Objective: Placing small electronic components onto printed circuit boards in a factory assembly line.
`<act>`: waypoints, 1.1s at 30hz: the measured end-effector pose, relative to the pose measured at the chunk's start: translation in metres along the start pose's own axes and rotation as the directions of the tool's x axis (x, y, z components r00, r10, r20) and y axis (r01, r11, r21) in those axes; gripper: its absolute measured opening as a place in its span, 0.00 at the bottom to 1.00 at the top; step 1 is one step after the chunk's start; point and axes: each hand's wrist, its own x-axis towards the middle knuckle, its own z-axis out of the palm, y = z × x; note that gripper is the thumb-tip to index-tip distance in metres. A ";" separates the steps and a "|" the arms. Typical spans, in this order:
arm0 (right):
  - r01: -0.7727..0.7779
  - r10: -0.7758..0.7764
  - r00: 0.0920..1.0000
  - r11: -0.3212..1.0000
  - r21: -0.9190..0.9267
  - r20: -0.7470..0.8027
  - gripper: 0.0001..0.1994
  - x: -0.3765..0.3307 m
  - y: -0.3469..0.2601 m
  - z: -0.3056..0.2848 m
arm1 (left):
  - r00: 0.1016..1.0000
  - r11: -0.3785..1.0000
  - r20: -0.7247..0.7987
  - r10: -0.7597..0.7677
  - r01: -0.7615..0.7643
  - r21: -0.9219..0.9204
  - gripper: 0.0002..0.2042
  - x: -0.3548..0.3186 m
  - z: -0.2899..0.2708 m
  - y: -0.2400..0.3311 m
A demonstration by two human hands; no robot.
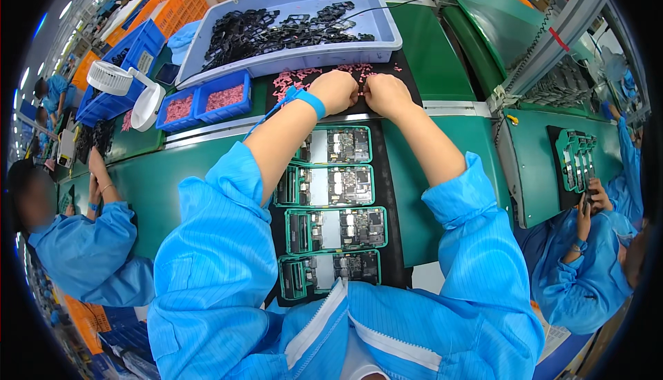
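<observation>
My left hand (336, 91) and my right hand (388, 95) are close together over a black mat (409, 82), fingers curled down in a pinch. What either one holds, if anything, is hidden behind the knuckles. Small pink pieces (297, 78) lie scattered on the mat around both hands. A blue wrist strap (307, 99) with a cord circles my left wrist. Below my hands, several green frames holding device circuit boards (351, 184) form a column on a dark strip, each with a pale grey panel across its middle; my left forearm passes beside the upper ones.
A large pale-blue bin (290, 54) of black plastic parts stands beyond the mat. Two blue trays (222, 100) of pink pieces and a white fan (114, 80) sit to the left. Co-workers in blue sit at left (93, 256) and right (587, 280); a metal post (552, 31) rises at right.
</observation>
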 end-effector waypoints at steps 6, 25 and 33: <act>0.045 -0.045 0.999 0.998 0.051 0.001 0.06 -0.007 -0.002 -0.005 | 1.000 1.000 0.000 -0.026 0.026 0.007 0.06 -0.004 0.003 0.003; 0.057 -0.036 0.997 0.947 0.317 -0.070 0.05 -0.095 -0.005 -0.027 | 0.998 1.000 -0.061 -0.029 0.028 -0.015 0.06 -0.008 0.009 -0.008; -0.033 0.058 0.997 0.930 0.366 -0.056 0.05 -0.136 -0.011 -0.018 | 0.997 0.997 -0.005 -0.078 0.078 -0.029 0.05 0.001 0.004 0.005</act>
